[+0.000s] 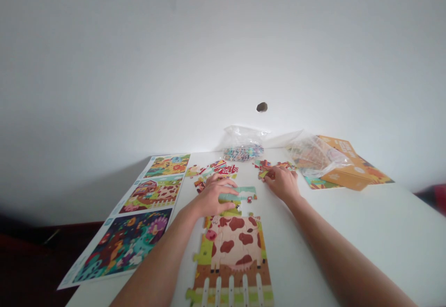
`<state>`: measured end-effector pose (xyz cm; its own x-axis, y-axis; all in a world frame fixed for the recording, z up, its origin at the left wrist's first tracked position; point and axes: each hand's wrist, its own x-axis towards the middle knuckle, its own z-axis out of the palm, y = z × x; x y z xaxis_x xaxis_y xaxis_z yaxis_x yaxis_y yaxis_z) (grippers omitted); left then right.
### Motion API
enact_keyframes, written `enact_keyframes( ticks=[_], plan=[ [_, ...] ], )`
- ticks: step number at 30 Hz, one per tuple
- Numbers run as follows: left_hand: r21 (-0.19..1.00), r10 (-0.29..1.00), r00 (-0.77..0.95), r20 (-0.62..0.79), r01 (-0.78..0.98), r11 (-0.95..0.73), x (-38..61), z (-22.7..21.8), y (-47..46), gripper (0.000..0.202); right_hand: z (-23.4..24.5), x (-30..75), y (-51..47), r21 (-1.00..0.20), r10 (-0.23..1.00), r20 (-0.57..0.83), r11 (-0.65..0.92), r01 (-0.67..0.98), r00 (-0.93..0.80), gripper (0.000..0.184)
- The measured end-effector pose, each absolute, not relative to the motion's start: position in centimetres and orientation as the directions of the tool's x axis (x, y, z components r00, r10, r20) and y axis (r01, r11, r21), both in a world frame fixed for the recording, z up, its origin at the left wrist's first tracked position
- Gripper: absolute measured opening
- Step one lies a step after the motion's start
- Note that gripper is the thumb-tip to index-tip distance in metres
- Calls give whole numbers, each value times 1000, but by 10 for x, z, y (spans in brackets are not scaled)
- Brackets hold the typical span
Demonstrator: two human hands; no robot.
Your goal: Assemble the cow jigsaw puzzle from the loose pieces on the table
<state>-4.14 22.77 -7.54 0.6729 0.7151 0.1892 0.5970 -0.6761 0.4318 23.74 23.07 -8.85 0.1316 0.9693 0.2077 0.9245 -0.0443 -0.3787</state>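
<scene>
A partly joined jigsaw puzzle (pixel 235 246) of a spotted cow above a white fence lies on the table in front of me. Above the cow, my left hand (pixel 216 195) rests with fingers spread over a joined strip of sky-and-grass puzzle pieces (pixel 246 192). Beyond that hand lie loose red barn puzzle pieces (pixel 230 169). My right hand (pixel 281 181) is at a small pile of loose puzzle pieces (pixel 263 164), its fingers curled down at the pile's near edge. What those fingertips hold, if anything, is hidden.
A reference sheet (pixel 116 209) with three pictures lies along the left edge. A clear bag of pieces (pixel 244 151) stands by the wall. At right, another clear bag (pixel 310 153) lies against an orange box (pixel 348 170). The white wall (pixel 209 65) has a hole.
</scene>
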Motion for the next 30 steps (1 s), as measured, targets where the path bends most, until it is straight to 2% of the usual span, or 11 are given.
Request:
enact_keyframes(
  ticks=[7,10,12,14,17,19,24,30],
  plan=[
    [422,706,675,212,589,-690,-41,-77,228,29,-88,236,230,-352,971,203,-44,935,122,16],
    [376,764,570,303,665,-645,-41,-81,233,24,-88,236,230,-354,972,199,-49,934,126,16],
    [341,848,377,373,794,-503,-43,-83,236,25,-87,236,230,-354,972,196,-51,934,127,15],
    [334,907,109,406,906,-259,-46,-84,240,31,-87,236,230,-355,973,195,-49,934,126,15],
    [344,902,-219,373,935,85,-52,-83,242,42,-86,235,229,-354,972,197,-50,934,127,16],
    [319,891,-312,331,925,205,-55,-83,243,45,-85,235,228,-353,970,206,-48,935,128,16],
    [252,915,-318,250,933,255,-54,-84,242,41,-87,235,227,-355,967,225,-35,934,121,18],
    [326,926,-263,271,930,169,-53,-87,245,38,-87,235,228,-356,969,220,-29,934,114,21]
  ],
)
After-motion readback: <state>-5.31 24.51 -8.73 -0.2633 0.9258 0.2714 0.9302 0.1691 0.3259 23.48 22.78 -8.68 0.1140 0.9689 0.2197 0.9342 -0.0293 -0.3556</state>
